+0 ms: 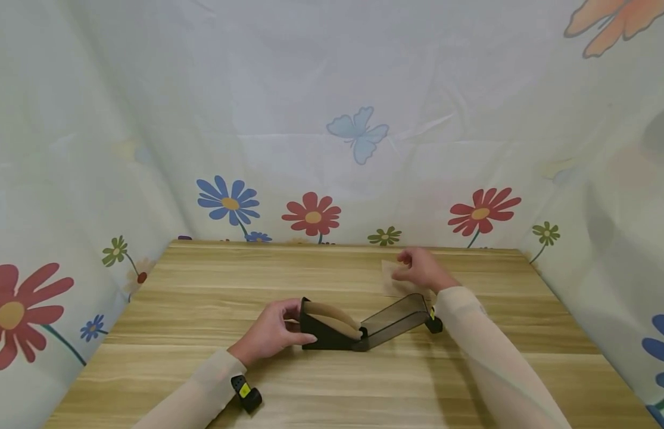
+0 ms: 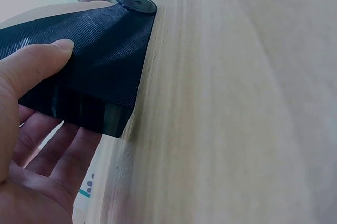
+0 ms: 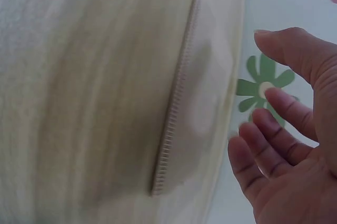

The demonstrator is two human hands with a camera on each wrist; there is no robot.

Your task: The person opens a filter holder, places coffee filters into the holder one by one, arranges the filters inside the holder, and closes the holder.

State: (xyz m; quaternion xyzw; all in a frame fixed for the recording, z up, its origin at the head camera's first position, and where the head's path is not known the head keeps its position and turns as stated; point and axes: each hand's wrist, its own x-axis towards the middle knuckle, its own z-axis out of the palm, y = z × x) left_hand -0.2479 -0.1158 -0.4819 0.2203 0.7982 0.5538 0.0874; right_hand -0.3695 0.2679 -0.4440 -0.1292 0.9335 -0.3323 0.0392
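My left hand (image 1: 270,330) grips the back end of a black filter holder (image 1: 325,338) on the table. In the left wrist view the thumb (image 2: 39,61) presses the ribbed side wall and the other fingers reach round beneath the end. Tan paper coffee filters (image 1: 332,316) stand inside the holder. Its smoky see-through lid (image 1: 396,317) is swung open to the right. Farther back, a single paper coffee filter (image 1: 387,279) lies flat, its crimped edge (image 3: 176,103) showing in the right wrist view. Just over it hovers my right hand (image 1: 424,271), fingers loosely bent, with nothing held.
The wood-grain table (image 1: 214,286) reaches back to a hanging cloth (image 1: 289,107) printed with flowers and butterflies. This cloth also encloses the left and right sides. Each wrist carries a small black camera, one of them the left camera (image 1: 248,394).
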